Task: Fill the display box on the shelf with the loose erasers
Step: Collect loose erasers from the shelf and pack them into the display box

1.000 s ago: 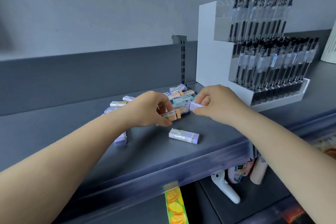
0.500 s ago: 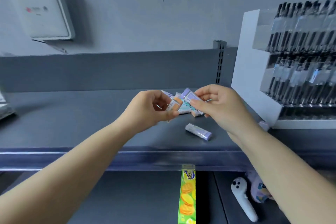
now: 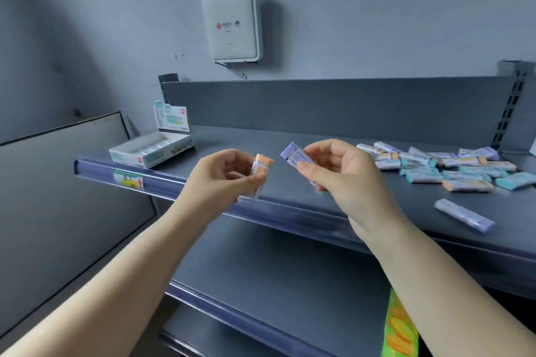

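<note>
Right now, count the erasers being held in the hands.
2. An orange-ended eraser is pinched in the left hand; a purple eraser is pinched in the right hand. Fingers could hide more.

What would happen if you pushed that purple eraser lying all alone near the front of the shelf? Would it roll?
The lone purple eraser looks flat-sided and boxy, so it would probably slide, not roll. It seems small and likely light, since similar ones are pinched between fingertips. It lies near the shelf edge, so a hard push might knock it off.
</note>
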The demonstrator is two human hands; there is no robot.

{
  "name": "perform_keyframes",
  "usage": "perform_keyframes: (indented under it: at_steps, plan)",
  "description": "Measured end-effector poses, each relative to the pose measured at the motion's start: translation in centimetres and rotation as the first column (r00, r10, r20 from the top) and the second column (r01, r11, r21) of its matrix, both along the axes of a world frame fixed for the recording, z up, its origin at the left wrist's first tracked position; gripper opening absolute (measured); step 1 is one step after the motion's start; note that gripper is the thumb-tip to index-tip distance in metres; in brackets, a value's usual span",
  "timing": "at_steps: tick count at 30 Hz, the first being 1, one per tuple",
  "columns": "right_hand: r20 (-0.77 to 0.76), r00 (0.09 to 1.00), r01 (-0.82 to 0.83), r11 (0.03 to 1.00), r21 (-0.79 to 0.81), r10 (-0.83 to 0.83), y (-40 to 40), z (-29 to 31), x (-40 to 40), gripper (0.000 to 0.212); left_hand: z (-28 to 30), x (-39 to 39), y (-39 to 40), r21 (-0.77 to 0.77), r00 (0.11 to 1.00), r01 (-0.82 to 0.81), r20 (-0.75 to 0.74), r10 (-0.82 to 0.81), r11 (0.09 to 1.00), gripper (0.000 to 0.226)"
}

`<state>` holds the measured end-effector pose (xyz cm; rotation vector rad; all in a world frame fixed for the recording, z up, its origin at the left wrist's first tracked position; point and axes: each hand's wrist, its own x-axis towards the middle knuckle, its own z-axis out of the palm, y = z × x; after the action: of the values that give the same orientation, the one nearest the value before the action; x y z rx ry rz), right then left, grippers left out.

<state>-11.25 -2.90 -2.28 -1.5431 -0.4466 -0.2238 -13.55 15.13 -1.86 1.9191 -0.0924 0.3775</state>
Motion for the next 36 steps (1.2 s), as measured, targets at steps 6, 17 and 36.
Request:
perform_keyframes:
  at_steps: [6, 17, 36]
  plan:
    - [0.021, 0.996, -0.086, 0.996, -0.018, 0.086, 8.9, 0.3, 0.2, 0.015, 0.1, -1.6, 8.8, -0.064, 0.995, -0.093, 0.029, 0.095, 0.994, 0.009]
    - [0.030, 0.998, -0.062, 0.998, -0.033, 0.063, 24.4, 0.8, 2.7, 0.016, 1.0, -0.7, 25.5, -0.057, 0.984, -0.158, 0.067, 0.162, 0.986, 0.013]
    - [0.089, 0.995, 0.004, 0.913, -0.409, 0.035, 36.4, 2.5, 12.1, 0.008, 1.5, 11.4, 37.6, -0.099, 0.994, -0.052, 0.092, 0.061, 0.994, 0.020]
